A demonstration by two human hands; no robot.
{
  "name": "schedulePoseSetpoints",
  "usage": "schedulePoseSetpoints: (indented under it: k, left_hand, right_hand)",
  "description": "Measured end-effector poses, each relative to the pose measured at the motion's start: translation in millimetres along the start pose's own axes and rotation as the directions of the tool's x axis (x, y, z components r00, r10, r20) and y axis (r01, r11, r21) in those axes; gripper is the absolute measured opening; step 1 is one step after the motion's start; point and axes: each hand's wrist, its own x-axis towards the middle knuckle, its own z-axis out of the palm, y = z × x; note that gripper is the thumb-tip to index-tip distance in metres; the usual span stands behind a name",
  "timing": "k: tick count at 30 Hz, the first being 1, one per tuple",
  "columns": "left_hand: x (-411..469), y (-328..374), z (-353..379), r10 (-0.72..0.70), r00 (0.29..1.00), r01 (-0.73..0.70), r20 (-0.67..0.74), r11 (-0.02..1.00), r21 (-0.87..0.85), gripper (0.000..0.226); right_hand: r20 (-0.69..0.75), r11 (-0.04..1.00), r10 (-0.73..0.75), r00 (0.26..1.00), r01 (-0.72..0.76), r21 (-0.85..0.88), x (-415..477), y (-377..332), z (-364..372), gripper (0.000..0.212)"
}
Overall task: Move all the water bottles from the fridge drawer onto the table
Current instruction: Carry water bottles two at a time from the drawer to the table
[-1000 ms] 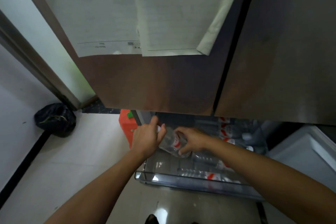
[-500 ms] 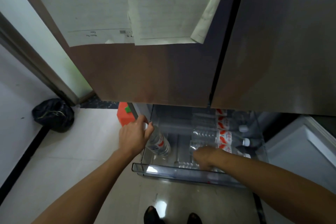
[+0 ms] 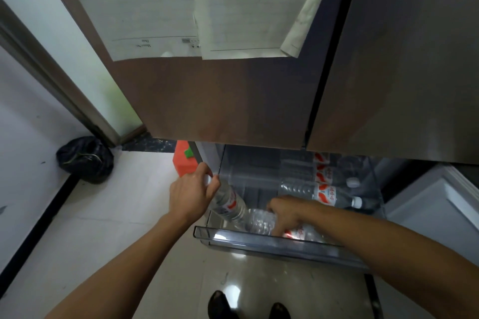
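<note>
The clear fridge drawer (image 3: 259, 239) is pulled out below the steel doors. My left hand (image 3: 190, 193) grips the cap end of a clear water bottle (image 3: 229, 203) with a red and white label, held tilted over the drawer's left side. My right hand (image 3: 286, 212) reaches into the front of the drawer and curls round a second bottle lying there (image 3: 259, 221). Several more bottles lie further back in the drawer, the nearest one (image 3: 318, 193) on its side with a white cap at the right.
The closed fridge doors (image 3: 233, 101) with paper sheets hang right above the drawer. A black bag (image 3: 85, 159) lies on the floor at the left. An orange box (image 3: 184, 160) stands beside the fridge. A white open compartment (image 3: 435, 211) is to the right. My feet show below.
My right hand let go of the first bottle, dropped into the drawer front and took hold of a second one. My left hand kept the first bottle and shifted slightly left.
</note>
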Motion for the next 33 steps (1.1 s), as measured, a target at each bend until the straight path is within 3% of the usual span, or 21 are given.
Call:
schedulePoseSetpoints:
  k: [5, 11, 15, 18, 22, 26, 30, 33]
  left_hand:
    - [-2.8, 6.5, -6.8, 0.019, 1.0, -0.019, -0.008, 1.0, 0.017, 0.029]
    - [-6.2, 8.3, -8.5, 0.019, 1.0, -0.019, 0.0, 0.999, 0.046, 0.031]
    - [-7.4, 8.3, -5.7, 0.035, 0.999, -0.035, 0.008, 0.999, 0.038, 0.032]
    - [-6.3, 6.4, 0.7, 0.068, 0.998, -0.069, 0.015, 0.997, 0.04, 0.031]
    - [-4.8, 10.7, 8.4, 0.096, 0.995, -0.099, 0.042, 0.993, 0.071, 0.028]
    - [-5.5, 14.9, 11.5, 0.098, 0.992, -0.101, 0.076, 0.994, 0.036, 0.028]
    - [-9.9, 18.5, 7.1, 0.109, 0.992, -0.111, 0.061, 0.993, 0.033, 0.026]
    - [-12.7, 21.1, 1.4, 0.11, 0.993, -0.112, 0.036, 0.992, 0.059, 0.027]
  right_hand:
    - [-0.038, 0.985, 0.034, 0.999, -0.027, 0.171, -7.1, 2.7, -51.2, 0.065]
    - [-0.288, 0.998, 0.055, 0.956, -0.055, 0.006, -4.3, 34.4, -53.0, 0.085]
    - [-0.395, 1.0, 0.017, 0.919, -0.009, 0.022, -16.8, 57.7, -31.7, 0.076]
    - [-0.42, 0.997, 0.072, 0.905, -0.076, 0.008, -36.1, 81.8, -10.3, 0.076]
    - [-0.447, 0.989, 0.136, 0.884, -0.098, 0.106, -50.5, 102.0, 4.8, 0.077]
    - [-0.396, 0.962, 0.21, 0.894, -0.116, 0.248, -59.6, 105.0, 13.5, 0.09]
    - [-0.436, 0.925, 0.178, 0.882, 0.002, 0.38, -73.4, 98.4, 9.3, 0.073]
    - [-0.557, 0.915, 0.191, 0.808, 0.058, 0.398, -77.6, 83.5, 2.0, 0.06]
